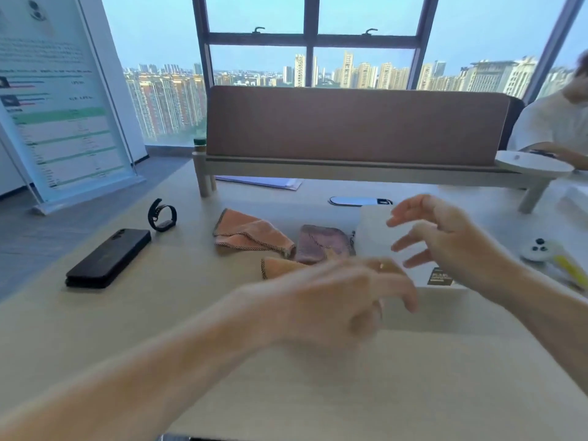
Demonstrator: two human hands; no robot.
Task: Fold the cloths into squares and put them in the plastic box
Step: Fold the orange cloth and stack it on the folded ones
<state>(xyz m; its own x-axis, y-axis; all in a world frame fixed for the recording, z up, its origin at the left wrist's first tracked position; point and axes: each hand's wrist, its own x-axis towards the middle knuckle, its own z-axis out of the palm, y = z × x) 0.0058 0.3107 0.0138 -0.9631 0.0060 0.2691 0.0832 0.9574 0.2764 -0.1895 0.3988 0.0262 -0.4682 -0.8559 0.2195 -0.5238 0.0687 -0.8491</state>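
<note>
Three small cloths lie crumpled on the pale wooden desk: an orange cloth (pixel 249 233) at the left, a pink-mauve cloth (pixel 321 241) beside it, and a second orange cloth (pixel 280 266) partly hidden behind my left hand. A translucent white plastic box (pixel 374 230) stands just right of the cloths. My left hand (pixel 343 294) hovers in front of the box, fingers curled down and apart, holding nothing. Over the box, my right hand (pixel 445 237) is spread open and blurred, also with nothing in it.
A black phone (pixel 108 257) and a black watch (pixel 162 215) lie at the left. A brown desk divider (pixel 356 125) closes the back. A white controller (pixel 537 249) and a yellow item (pixel 569 268) sit at the right, and another person (pixel 553 122) sits at the far right.
</note>
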